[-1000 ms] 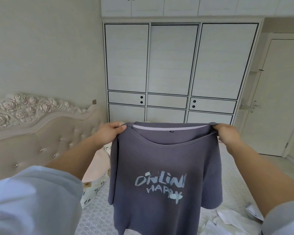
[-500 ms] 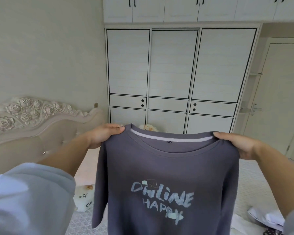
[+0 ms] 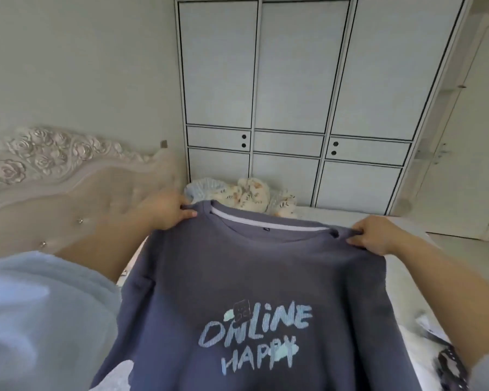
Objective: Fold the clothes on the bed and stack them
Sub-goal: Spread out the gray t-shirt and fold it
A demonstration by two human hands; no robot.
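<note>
Over the bed (image 3: 407, 249), grey T-shirt (image 3: 251, 272) in left hand (image 3: 167, 213) and right hand (image 3: 374, 235).

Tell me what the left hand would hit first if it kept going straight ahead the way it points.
Probably the bundle of patterned bedding just beyond the left hand, which grips the grey T-shirt at its shoulder; the wardrobe stands behind that. Depth is hard to judge.

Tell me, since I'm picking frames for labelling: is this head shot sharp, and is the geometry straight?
Head view: motion blur softens the left hand and forearm, while the right hand is crisper; the T-shirt print stays legible. Wide-angle distortion bows the wardrobe lines and tilts the door. Lighting is soft and even, with no glare.
</note>
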